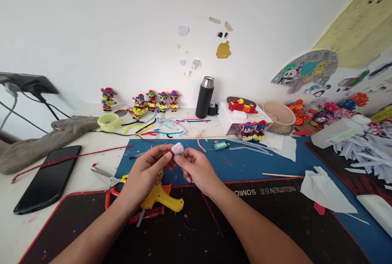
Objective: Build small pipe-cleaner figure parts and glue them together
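Head view, read left to right. A black phone (50, 178) lies flat on the pale tabletop, with a long red fuzzy strand (61, 160) across it; I judge the strand is simply laid within reach. Scissors (105, 176) rest beside the dark mat (85, 223), blades parted, probably kept near for trimming. Behind, small fuzzy figures (139, 108) stand upright by the wall, apart from the loose coloured stems (165, 125), likely to avoid knocks.

Left hand (142, 170): thumb and fingertips together, clamped on the red-banded end of a small pink-and-white piece (177, 148). I read this as a steadying pinch. The piece is raised over the blue mat (245, 166), between both hands, presumably so its small details stay visible. A yellow glue gun (167, 199) lies on its side below, partly hidden by the left arm; near enough to take up, I judge.

Right hand (197, 170): thumb and fingertips also closed on the piece, from its lower side; the curled fingers' exact contact I cannot tell. A thin dark-red strand (210, 209) trails beneath this hand; whether it joins the piece, I cannot tell. Farther right, a thin stick (281, 175) lies near a crumpled white tissue (326, 190).
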`<act>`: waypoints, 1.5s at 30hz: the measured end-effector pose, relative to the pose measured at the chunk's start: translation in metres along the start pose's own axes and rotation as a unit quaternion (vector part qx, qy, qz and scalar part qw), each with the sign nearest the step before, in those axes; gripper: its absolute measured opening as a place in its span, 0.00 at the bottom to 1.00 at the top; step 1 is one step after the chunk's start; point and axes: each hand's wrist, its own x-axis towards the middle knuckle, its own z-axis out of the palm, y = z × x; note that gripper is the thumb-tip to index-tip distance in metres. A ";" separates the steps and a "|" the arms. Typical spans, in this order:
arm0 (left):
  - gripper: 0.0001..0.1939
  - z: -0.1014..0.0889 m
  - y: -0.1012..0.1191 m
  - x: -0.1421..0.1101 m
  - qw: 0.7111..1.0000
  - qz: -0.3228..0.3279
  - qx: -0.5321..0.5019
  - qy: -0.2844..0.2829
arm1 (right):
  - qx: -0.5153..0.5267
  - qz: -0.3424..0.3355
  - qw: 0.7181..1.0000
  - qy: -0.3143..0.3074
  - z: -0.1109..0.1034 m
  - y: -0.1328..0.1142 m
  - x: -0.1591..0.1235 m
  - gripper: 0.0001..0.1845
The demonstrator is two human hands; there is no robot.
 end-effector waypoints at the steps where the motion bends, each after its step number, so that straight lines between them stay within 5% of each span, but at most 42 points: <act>1: 0.21 0.000 0.000 0.000 1.000 -0.001 0.002 0.000 | 0.000 -0.002 1.000 0.000 0.000 0.000 0.000 0.26; 27: 0.26 0.002 -0.004 0.003 0.995 -0.071 -0.047 -0.058 | 0.013 -0.036 0.999 -0.025 -0.001 0.004 0.002 0.21; 41: 0.28 0.005 -0.005 0.002 0.991 -0.066 -0.087 -0.074 | 0.030 -0.032 0.998 -0.035 -0.003 0.003 0.003 0.21; 45: 0.23 0.004 -0.002 0.001 0.997 -0.029 -0.018 -0.069 | 0.030 -0.033 0.999 -0.027 -0.003 0.002 0.003 0.21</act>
